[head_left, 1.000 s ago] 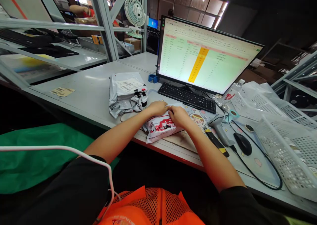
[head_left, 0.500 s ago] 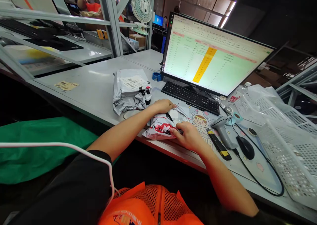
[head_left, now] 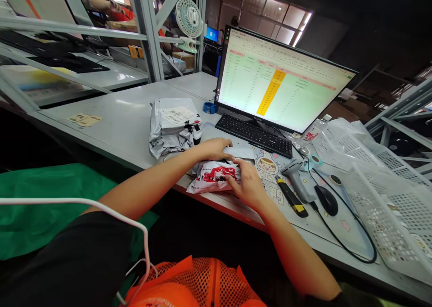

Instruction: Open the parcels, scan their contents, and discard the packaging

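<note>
Grey parcels: a pile of plastic-wrapped parcels (head_left: 175, 129) on the desk (head_left: 121, 127), just left of the hands.
Left hand (head_left: 216, 149): over the printed bag's far edge, fingers bent; whether they pinch the plastic I cannot tell.
Printed bag (head_left: 214, 179): on the desk at its near edge, below the left hand's fingertips and reaching right into the other hand. Probably light, soft and slippery-skinned, its contents giving some shape; likely best held at both ends, around the filled part rather than by loose film.
Right hand (head_left: 248, 178): clamped on the bag's right end, thumb on the printed face, fingers over the top.
Cutter (head_left: 292, 196): right of that hand, untouched, beside the scanner (head_left: 299, 181).
</note>
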